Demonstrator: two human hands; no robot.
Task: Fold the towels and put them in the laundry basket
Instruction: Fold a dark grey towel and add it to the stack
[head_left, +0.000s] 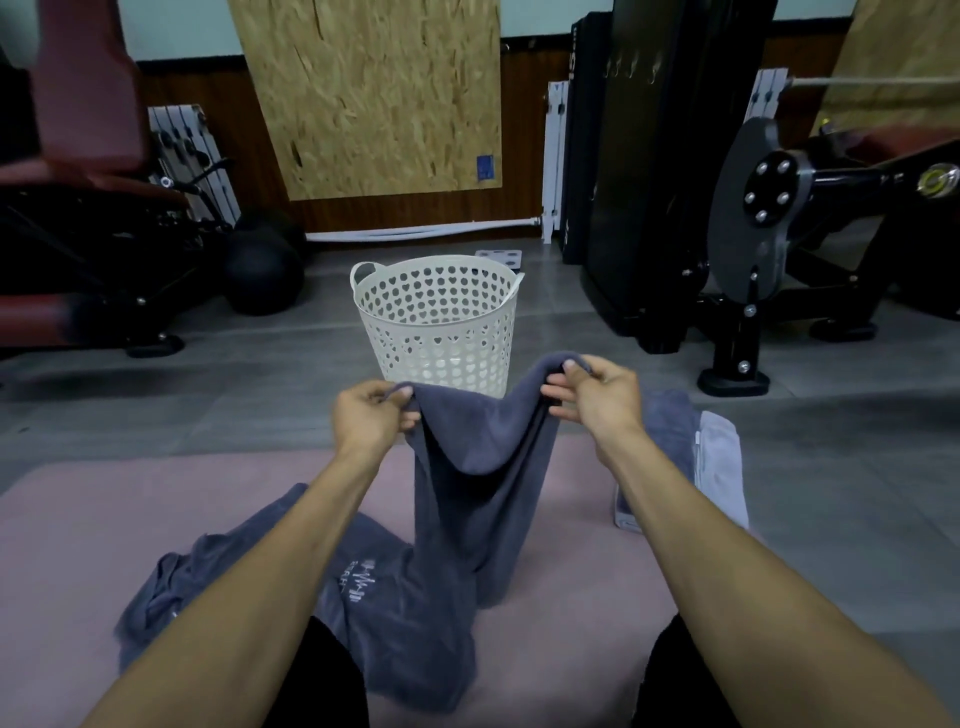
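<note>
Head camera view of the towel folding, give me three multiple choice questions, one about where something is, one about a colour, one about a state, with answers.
1. Where does the white perforated plastic laundry basket stand?
A. on the grey floor beyond the hands
B. on the pink mat
C. on the bench

2. What colour is the towel held up?
A. white
B. dark grey
C. red

3. How is that towel held?
A. left hand only
B. lying flat, untouched
C. pinched at its top edge by the left hand and right hand

Answers: 1 A, it sits on floor tiles past the pink mat; 2 B, dark grey cloth; 3 C, both hands grip the upper edge.
</note>
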